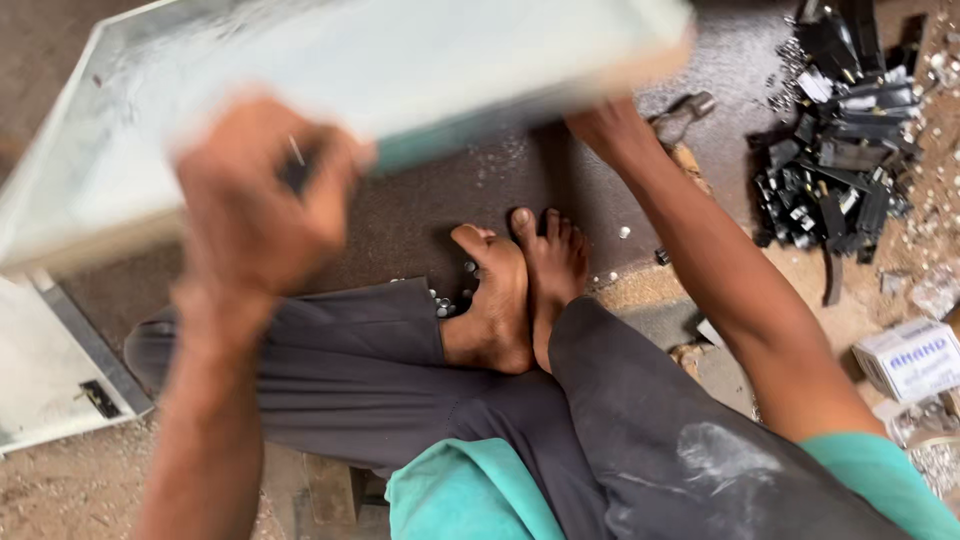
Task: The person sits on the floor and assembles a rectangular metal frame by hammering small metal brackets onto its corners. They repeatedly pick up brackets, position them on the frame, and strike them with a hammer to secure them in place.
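Two hands are working on one large pale panel (200, 110) — a flat, whitish sheet with a thin frame edge, lying tilted across the upper left of the view and blurred along its near edge. Your left hand (265, 195) is raised in front of that near edge, and its fingers (325, 195) are curling tight around a small dark object with a thin metal pin sticking up from it; the blur is hiding what the object is. Your right hand (610, 125) is reaching under the panel's right end, just beside a hammer head (683, 115) lying on the dark mat (420, 215). The fingers of that hand are tucked behind the panel edge, so I cannot tell whether they are gripping it or only pressing against it.

You are sitting low with your bare feet (520, 290) crossed on the mat, directly below the panel, your legs in dark grey trousers (350, 370). Small silver screws (445, 300) are lying scattered by your toes. Well apart to the right, a heap of black metal fittings (840, 160) is resting on the sandy floor, and a small white cardboard box (910, 358) is sitting near your right elbow — close to the frame's right edge. A second pale panel (45, 370) is lying at the lower left.
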